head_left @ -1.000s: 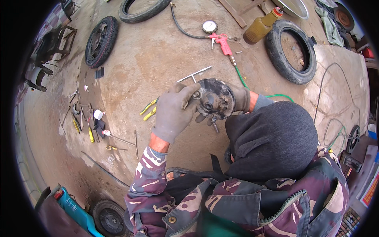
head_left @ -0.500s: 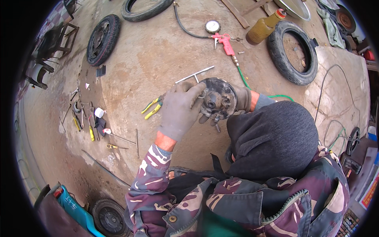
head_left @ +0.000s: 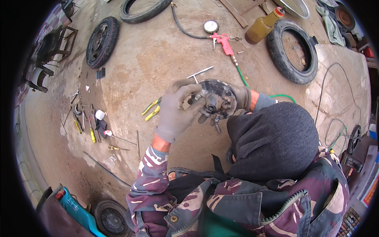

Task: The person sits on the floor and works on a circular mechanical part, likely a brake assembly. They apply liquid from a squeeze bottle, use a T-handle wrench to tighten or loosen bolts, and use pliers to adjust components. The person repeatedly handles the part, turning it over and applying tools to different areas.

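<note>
Metal seems to make up the round dark plate (head_left: pixel 219 98), so I judge it stiff, fairly heavy and perhaps slippery where grimy; its rim looks the surest hold. It hangs above the floor (head_left: pixel 158 67), near the T-shaped tool (head_left: pixel 200 73). My gloved right hand (head_left: pixel 242 97) clasps its right side, palm against the rim. My left hand (head_left: pixel 173 112) reaches up from below, fingers curled beside a small fitting (head_left: pixel 199 95); whether they pinch it, I cannot tell.
</note>
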Motion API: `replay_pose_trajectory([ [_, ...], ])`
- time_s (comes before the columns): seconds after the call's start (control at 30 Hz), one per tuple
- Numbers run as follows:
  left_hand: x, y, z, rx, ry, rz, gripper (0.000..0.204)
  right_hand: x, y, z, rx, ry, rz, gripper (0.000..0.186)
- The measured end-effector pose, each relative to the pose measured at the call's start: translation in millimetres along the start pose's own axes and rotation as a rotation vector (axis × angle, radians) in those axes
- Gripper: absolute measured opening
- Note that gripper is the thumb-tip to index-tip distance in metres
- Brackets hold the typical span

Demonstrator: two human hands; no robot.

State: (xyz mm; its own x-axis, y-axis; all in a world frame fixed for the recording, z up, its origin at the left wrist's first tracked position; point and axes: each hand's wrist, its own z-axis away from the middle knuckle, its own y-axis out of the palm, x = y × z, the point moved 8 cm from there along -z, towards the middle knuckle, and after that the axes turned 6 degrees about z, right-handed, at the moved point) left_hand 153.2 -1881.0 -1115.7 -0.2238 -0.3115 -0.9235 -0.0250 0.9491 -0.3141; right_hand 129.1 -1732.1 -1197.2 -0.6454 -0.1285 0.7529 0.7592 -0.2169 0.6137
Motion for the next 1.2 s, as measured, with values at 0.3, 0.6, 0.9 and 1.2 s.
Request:
replay_pose_trajectory([
  [0.3, 38.9, 5.6, 9.4, 0.242, -0.565, 0.523, 0.048, -13.3, 19.3, -4.0, 0.091, 0.200, -0.525, 0.052],
  [0.6, 84.0, 32.9, 57.2, 0.360, -0.760, 0.328, 0.050, -65.6, 29.7, -0.4, 0.100, 0.256, -0.689, 0.063],
  [0.9, 113.7, 25.7, 65.0, 0.138, -0.678, 0.374, 0.056, -70.6, -26.6, 5.9, -0.479, 0.156, -0.639, 0.071],
  [1.2, 135.7, 30.9, 65.0, 0.128, -0.791, 0.365, 0.042, -21.2, -49.4, 11.3, -0.666, 0.434, 0.596, 0.077],
])
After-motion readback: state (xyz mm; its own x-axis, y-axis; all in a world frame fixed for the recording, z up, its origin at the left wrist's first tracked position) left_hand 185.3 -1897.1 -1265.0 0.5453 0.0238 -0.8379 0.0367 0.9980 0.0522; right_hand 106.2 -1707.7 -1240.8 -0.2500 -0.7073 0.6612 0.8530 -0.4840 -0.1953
